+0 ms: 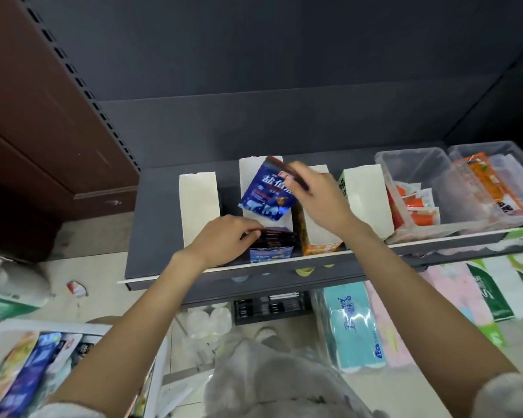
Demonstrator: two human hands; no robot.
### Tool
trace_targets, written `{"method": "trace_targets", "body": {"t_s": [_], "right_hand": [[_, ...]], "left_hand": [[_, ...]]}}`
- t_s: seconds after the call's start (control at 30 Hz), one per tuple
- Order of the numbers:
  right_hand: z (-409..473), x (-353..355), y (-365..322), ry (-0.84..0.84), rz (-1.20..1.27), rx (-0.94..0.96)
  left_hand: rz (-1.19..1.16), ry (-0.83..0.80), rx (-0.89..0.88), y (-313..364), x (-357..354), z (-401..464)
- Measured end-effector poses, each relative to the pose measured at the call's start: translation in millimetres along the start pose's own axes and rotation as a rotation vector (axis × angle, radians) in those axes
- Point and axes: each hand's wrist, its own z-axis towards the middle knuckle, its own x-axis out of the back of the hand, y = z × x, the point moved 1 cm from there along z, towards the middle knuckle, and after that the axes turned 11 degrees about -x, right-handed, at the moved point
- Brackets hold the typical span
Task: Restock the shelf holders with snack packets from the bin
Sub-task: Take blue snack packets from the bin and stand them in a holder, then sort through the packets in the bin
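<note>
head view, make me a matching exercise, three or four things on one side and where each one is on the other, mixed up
Things:
1. blue packet
2. left hand
3. clear tub
4. white bin

Places:
A. bottom left, on the floor side
B. right part of the shelf
C. on the dark packets in the blue-fronted holder
D. pinched by the right hand above the holders

Pairs: 1-D, 2-C, 3-B, 4-A
</note>
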Motion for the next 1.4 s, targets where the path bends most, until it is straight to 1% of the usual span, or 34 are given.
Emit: {"method": "trace_targets", "body": {"t_s": [0.03, 0.1, 0.13, 0.23, 0.27, 0.37, 0.4, 0.43, 0.5, 0.53, 0.6, 0.67, 0.83, 0.93, 1.1, 1.17, 1.2, 1.23, 1.33, 1.4], "right_hand": [[3.2, -6.9, -1.1, -0.02, -0.081, 0.025], [6.4, -12.5, -6.3, -0.026, -0.156, 0.064], [7.7, -10.5, -8.1, -0.005, -0.175, 0.085], [6.6, 1.9, -10.7, 0.131, -0.196, 0.188], [5.5, 2.5, -11.2, 0.125, -0.237, 0.203], [6.7, -10.7, -6.7, -0.026, -0.382, 0.169], [7.9, -12.4, -6.3, -0.038, -0.385, 0.148], [9.7, -9.6, -6.4, -0.01, -0.366, 0.131], [11.8, 5.2, -7.1, 0.107, -0.292, 0.127], [11.5, 11.3, -7.4, 0.127, -0.273, 0.135], [7.6, 11.9, -9.0, 0.067, -0.336, 0.171], [4.3, -4.3, -5.6, -0.048, -0.419, 0.196], [4.2, -36.3, 9.2, -0.327, -0.56, 0.097], [4.4, -37.5, 13.5, -0.376, -0.602, 0.059], [-0.5, -27.5, 15.1, -0.441, -0.452, 0.031], [-5.3, -22.6, 15.3, -0.46, -0.382, 0.021], [-8.2, -19.6, 15.3, -0.44, -0.362, 0.019], [-12.0, -16.5, 14.2, -0.393, -0.342, 0.021], [-31.6, -6.7, 3.6, -0.164, -0.224, 0.041], [-51.3, -5.9, -10.0, -0.058, -0.085, 0.074]], "left_hand": [[-0.008, 0.005, 0.001, 0.9, -1.6, -2.0], [-0.04, 0.029, 0.022, 0.4, -3.9, -7.2], [-0.065, 0.045, 0.035, -0.8, -4.5, -9.9], [-0.137, 0.056, 0.041, -0.7, -5.8, -16.3], [-0.151, 0.058, 0.035, 0.8, -6.6, -17.4], [-0.152, 0.054, 0.041, 3.6, -8.4, -17.5], [-0.142, 0.054, 0.05, 3.5, -8.3, -17.6], [-0.134, 0.058, 0.058, 2.6, -7.6, -18.2], [-0.139, 0.075, 0.061, 1.1, -6.0, -20.7], [-0.147, 0.079, 0.058, 1.4, -6.0, -22.2], [-0.154, 0.071, 0.049, 4.0, -7.0, -22.8], [-0.152, 0.066, 0.054, 5.8, -7.5, -20.5], [-0.156, 0.057, 0.088, 4.9, -5.3, -17.4], [-0.163, 0.025, 0.104, 5.0, -6.2, -16.5], [-0.21, 0.019, 0.134, 2.1, -6.1, -17.3], [-0.246, 0.088, 0.134, 2.5, -3.8, -22.4], [-0.26, 0.161, 0.134, 3.0, -3.0, -26.2], [-0.257, 0.254, 0.141, 4.0, -2.2, -32.1], [-0.217, 0.537, 0.218, 10.2, -1.0, -57.0], [-0.273, 0.698, 0.292, 17.9, -1.6, -80.0]]}}
